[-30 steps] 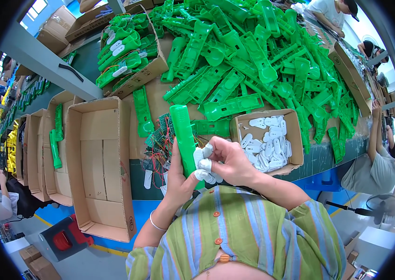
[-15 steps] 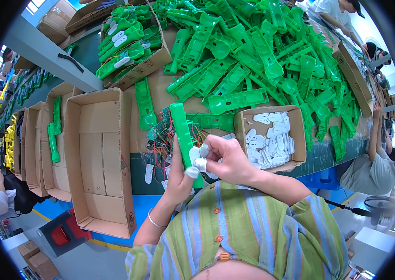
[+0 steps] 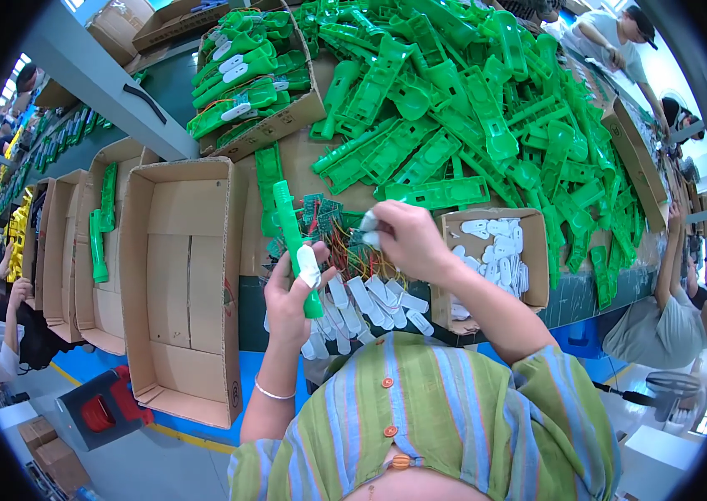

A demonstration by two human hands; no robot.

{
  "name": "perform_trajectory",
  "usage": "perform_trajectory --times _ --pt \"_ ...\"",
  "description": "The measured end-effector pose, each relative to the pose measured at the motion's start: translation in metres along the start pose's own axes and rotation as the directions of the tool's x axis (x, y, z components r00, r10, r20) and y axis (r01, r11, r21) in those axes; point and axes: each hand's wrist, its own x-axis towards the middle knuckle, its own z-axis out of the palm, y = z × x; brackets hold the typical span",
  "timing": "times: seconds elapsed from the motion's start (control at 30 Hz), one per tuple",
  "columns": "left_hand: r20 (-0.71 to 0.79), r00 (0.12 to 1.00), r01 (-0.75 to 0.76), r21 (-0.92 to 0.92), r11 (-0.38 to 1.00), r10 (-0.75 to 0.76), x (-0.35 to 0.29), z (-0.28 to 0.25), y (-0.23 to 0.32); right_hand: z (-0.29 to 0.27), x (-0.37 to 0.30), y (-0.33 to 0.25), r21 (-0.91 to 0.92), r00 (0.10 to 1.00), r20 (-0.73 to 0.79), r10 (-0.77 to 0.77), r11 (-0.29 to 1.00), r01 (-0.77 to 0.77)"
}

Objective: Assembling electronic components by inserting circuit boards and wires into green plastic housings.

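Note:
My left hand (image 3: pixel 287 307) is wrapped round a long green plastic housing (image 3: pixel 287 219), held nearly upright. A small white oval piece (image 3: pixel 309 269) sits on the housing beside my thumb. White covers show on the fingertips of my right hand (image 3: pixel 412 240), whose thumb and fingers are drawn together over a tangle of coloured wires (image 3: pixel 341 242). Anything in that pinch is too small to make out. Green circuit boards (image 3: pixel 320 210) lie among the wires, between my hands. Nearer to me, several white plastic strips (image 3: pixel 370 302) are spread along the table's edge.
A carton (image 3: pixel 535 250) of white oval pieces stands at the right. Green housings (image 3: pixel 487 108) are heaped at the back. Left of me is a long cardboard box (image 3: pixel 178 284); behind it, a carton (image 3: pixel 274 121) holds wired green housings. A grey post (image 3: pixel 111 83) rises at the left.
My right hand has left the green housing and moved up to the wires. My left hand has shifted left with the housing, uncovering the white strips. The whole view has shifted slightly.

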Motion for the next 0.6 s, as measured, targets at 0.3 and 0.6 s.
perform_trajectory --times 0.3,0.6 --pt "0.224 0.967 -0.136 0.060 0.989 0.120 -0.010 0.051 0.025 -0.032 -0.011 -0.025 0.429 0.976 0.203 0.083 0.888 -0.165" --pt "0.142 0.979 -0.164 0.144 0.976 0.144 -0.010 0.046 0.010 -0.036 -0.013 -0.036 0.312 0.990 0.090 0.106 0.941 -0.129"
